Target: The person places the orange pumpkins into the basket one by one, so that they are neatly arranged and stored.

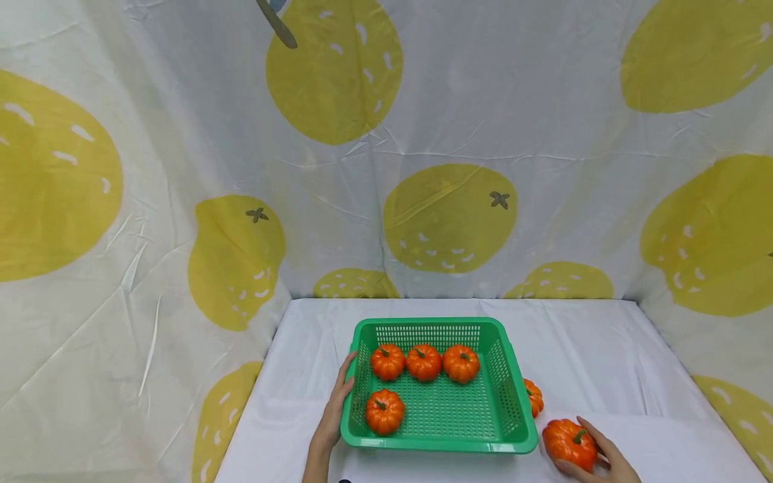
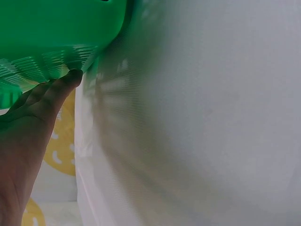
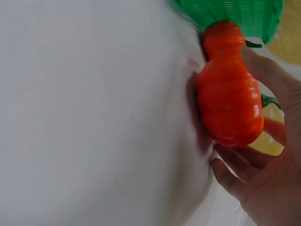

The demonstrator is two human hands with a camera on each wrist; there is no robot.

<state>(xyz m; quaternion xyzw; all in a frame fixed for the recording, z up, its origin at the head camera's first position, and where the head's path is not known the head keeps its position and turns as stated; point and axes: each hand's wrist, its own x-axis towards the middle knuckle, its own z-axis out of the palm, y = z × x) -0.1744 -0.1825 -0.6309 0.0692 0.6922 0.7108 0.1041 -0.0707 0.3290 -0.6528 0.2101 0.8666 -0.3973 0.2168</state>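
Against the left wall of a green basket rests my left hand, its fingers fairly straight along the side; the left wrist view shows the fingers touching the slotted wall of the basket. To the right of the basket, my right hand holds an orange pumpkin low over or on the white cloth, thumb on one side and fingers on the other. In the right wrist view the hand curls round this pumpkin, with a second pumpkin behind it.
Inside the basket, three pumpkins line the back and one pumpkin sits front left. Another pumpkin stands beside the basket's right wall, partly hidden. White cloth covers the table; fruit-patterned curtains hang around it.
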